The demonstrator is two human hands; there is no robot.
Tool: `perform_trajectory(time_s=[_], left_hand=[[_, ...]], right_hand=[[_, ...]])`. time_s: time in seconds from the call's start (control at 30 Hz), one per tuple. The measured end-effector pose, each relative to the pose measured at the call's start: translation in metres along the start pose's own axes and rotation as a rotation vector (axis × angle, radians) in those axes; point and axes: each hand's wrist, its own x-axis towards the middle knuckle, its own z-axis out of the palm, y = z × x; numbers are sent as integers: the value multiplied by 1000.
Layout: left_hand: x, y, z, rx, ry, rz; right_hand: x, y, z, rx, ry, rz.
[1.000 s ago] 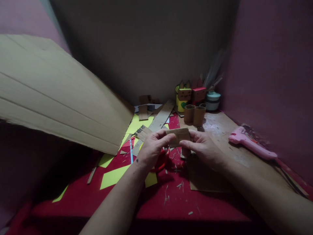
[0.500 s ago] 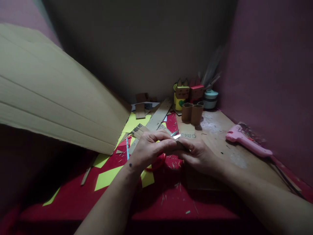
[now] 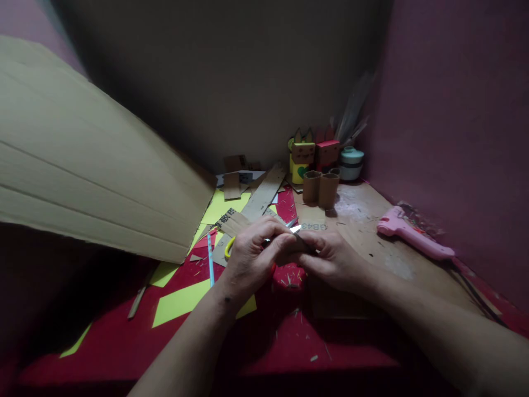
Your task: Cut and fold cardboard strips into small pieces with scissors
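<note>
My left hand [image 3: 262, 249] and my right hand [image 3: 330, 259] meet above the table, fingers closed and thumbs on top. Between them is a small brown cardboard piece [image 3: 306, 242], mostly covered by the fingers. Just behind the fingertips show the shiny blades of scissors [image 3: 295, 227]. A yellow handle loop [image 3: 228, 247] sticks out left of my left hand, and a bit of red shows under it. Whether these belong to one pair of scissors is hidden, as is whether a hand touches them. A light-blue strip [image 3: 211, 259] lies beside my left wrist.
Yellow paper [image 3: 179, 302] and cardboard scraps [image 3: 264, 190] litter the red cloth [image 3: 264, 353]. A large cardboard sheet [image 3: 103, 160] leans at left. Cardboard tubes [image 3: 328, 191], a yellow figure [image 3: 303, 162], a red figure [image 3: 328, 153] and a lidded pot [image 3: 351, 164] stand behind. A pink glue gun [image 3: 415, 234] lies right.
The view has shifted slightly, so things sit a little further left. My left hand has turned a little; the yellow loop now shows beside it, and the red loop is mostly covered.
</note>
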Motion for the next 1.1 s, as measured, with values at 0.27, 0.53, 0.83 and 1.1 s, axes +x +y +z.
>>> perform_trajectory(time_s=[0.27,0.53,0.83,1.1], left_hand=[[-1,0,3,-124,119,-230],[8,-10,-8,-432,32,-484],[8,-20,-9,-459,-177,-530],[6,-18,-2,-582,-321,-699]], right_hand=[[3,-1,2,183,-18,165],[5,-6,-2,465,58,347],[7,1,-6,578,213,387],[9,8,-4,649,220,444]])
